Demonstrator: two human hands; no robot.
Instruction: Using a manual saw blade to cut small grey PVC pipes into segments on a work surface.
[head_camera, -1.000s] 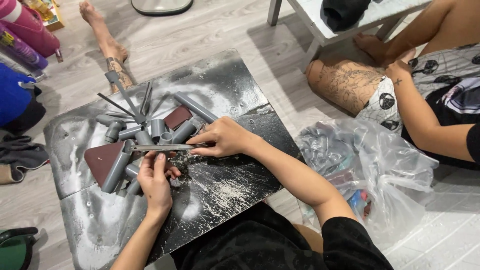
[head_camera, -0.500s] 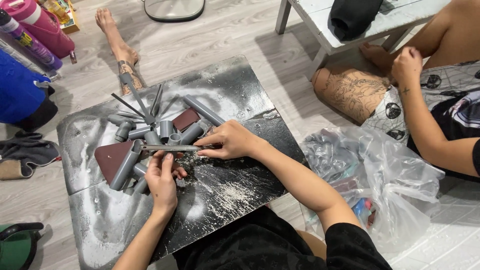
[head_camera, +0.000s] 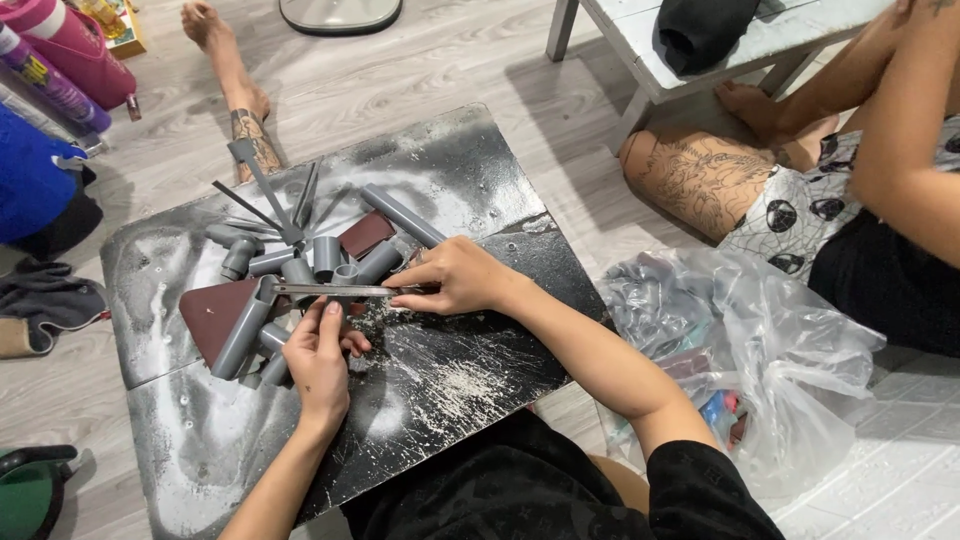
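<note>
Metal blade (head_camera: 335, 290) pinched in right hand (head_camera: 455, 278) grip, left hand (head_camera: 318, 358) curled by perhaps ten grey pipe pieces (head_camera: 300, 270), two brown sheets (head_camera: 215, 312)

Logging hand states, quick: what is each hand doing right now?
Left hand: closed on a short grey pipe piece, mostly hidden.
Right hand: closed, holding a thin metal blade across the pipe.

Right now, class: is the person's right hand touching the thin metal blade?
Touching. The head view shows the right hand pinching one end of the thin metal blade.
</note>
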